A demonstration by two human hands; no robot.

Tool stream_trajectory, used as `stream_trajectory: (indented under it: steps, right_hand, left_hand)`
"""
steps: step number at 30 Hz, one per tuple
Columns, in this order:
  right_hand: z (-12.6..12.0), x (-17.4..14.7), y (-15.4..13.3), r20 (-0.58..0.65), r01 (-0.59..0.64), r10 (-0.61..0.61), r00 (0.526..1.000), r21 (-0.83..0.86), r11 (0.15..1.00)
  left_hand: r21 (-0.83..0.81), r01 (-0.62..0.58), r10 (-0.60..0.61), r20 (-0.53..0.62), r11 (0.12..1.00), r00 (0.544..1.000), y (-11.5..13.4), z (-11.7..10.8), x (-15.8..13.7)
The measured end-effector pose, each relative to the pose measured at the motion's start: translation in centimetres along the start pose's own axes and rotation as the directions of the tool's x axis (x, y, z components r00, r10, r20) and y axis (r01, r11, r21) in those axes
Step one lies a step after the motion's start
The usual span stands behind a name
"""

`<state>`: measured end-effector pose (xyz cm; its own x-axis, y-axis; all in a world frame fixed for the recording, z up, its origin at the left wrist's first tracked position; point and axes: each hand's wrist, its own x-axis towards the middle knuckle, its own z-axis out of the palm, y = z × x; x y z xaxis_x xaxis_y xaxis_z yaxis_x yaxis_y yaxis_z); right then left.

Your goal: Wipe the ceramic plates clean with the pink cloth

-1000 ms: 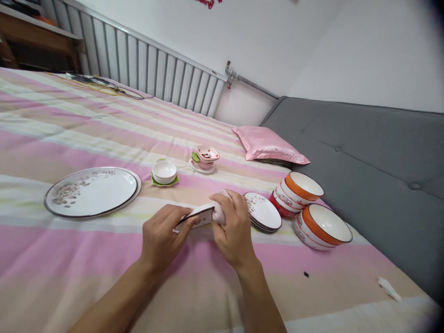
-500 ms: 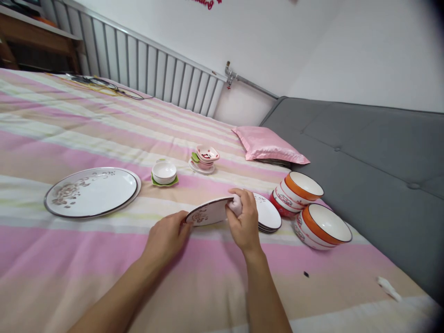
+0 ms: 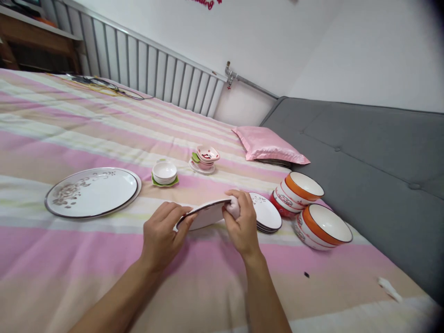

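Head view, the sole one; clock directions run from the held plate [image 3: 207, 216]. Step in hand, as judged: wiping that plate; it is tilted above the bed [image 3: 104, 259], between both hands. Grip: left hand [image 3: 162, 236], at eight o'clock, pinches the rim between thumb and fingers; right hand [image 3: 242, 224], at three o'clock, clasps a bunched pale cloth [image 3: 233, 207] against the opposite rim. Next move, in my judgement, calls for a firm left pinch while the cloth travels along rim and face; a turn of the plate would reach the remainder.

Count: held plate, one; cloth, one; three o'clock, plate stack [image 3: 268, 215], at least three, partly behind the right hand; beyond it, bowls [image 3: 324, 226], two orange rims visible, nested number hidden; nine to ten, oval plates [image 3: 100, 192], two rims visible; ten to eleven, white dishes [image 3: 164, 171], about four, on one leaf dish [image 3: 173, 182]; twelve, pink dishes [image 3: 207, 153], one pile, number unclear; one to two, pillow [image 3: 268, 143], one; four, black chip [image 3: 306, 274] and white scrap [image 3: 390, 290], one each.
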<state>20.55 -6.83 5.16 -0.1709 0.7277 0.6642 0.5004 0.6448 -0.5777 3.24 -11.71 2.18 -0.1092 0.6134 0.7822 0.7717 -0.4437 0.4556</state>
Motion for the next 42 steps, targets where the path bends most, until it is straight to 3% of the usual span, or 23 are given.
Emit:
stream_trajectory:
  steps: [5, 12, 15, 18, 22, 25, 27, 29, 32, 34, 37, 42]
  right_hand:
    - [0.3, -0.3, -1.2, 0.067, 0.056, -0.053, 0.996, -0.045, 0.997]
    - [0.4, -0.4, -0.9, 0.064, 0.028, -0.025, 0.998, -0.046, 0.999]
    - [0.4, -0.2, -0.3, 0.046, -0.001, 0.002, 0.999, -0.033, 0.999]
    - [0.3, 0.0, 0.7, 0.008, -0.048, 0.048, 0.999, -0.004, 0.999]
    - [0.2, 0.2, 2.0, -0.042, -0.127, 0.128, 0.991, 0.042, 0.991]
    - [0.1, 0.3, 2.4, -0.053, -0.147, 0.150, 0.987, 0.066, 0.987]
    - [0.1, 0.2, 2.4, -0.063, -0.146, 0.151, 0.987, 0.077, 0.986]
    - [0.1, 0.2, 2.3, -0.080, -0.163, 0.171, 0.982, 0.101, 0.981]
    - [0.0, 0.2, 2.0, -0.068, -0.161, 0.171, 0.983, 0.124, 0.979]
    - [-0.1, 0.2, 1.5, -0.049, -0.113, 0.119, 0.992, 0.105, 0.988]
    - [-0.2, 0.1, 0.4, -0.010, -0.038, 0.039, 0.999, 0.080, 0.996]
    - [-0.4, -0.2, -1.4, 0.106, 0.058, -0.058, 0.993, 0.005, 0.998]
  left_hand:
    - [-0.022, -0.028, 0.025, -0.100, 0.999, 0.995, 0.2, -0.2, 0.1]
    - [-0.046, 0.052, -0.051, 0.009, 0.998, 0.999, 0.1, 0.0, 0.0]
    - [-0.021, 0.155, -0.152, 0.086, 0.988, 0.985, -0.3, 0.4, -0.3]
    - [0.060, 0.283, -0.289, 0.222, 0.957, 0.931, -0.8, 0.8, -0.5]
    - [0.153, 0.406, -0.430, 0.432, 0.901, 0.792, -1.1, 0.8, -0.5]
    - [0.186, 0.441, -0.473, 0.482, 0.878, 0.738, -1.1, 0.7, -0.5]
    - [0.201, 0.410, -0.455, 0.462, 0.889, 0.761, -1.1, 0.7, -0.5]
    - [0.183, 0.359, -0.403, 0.403, 0.915, 0.822, -1.1, 0.7, -0.6]
    - [0.079, 0.225, -0.238, 0.247, 0.971, 0.939, -1.0, 0.6, -0.5]
    - [0.007, 0.102, -0.102, 0.161, 0.995, 0.982, -0.8, 0.4, -0.2]
    - [-0.061, -0.023, 0.027, 0.067, 0.998, 0.997, -0.3, 0.0, 0.1]
    - [-0.093, -0.067, 0.064, -0.028, 0.993, 0.998, 0.1, -0.3, 0.1]
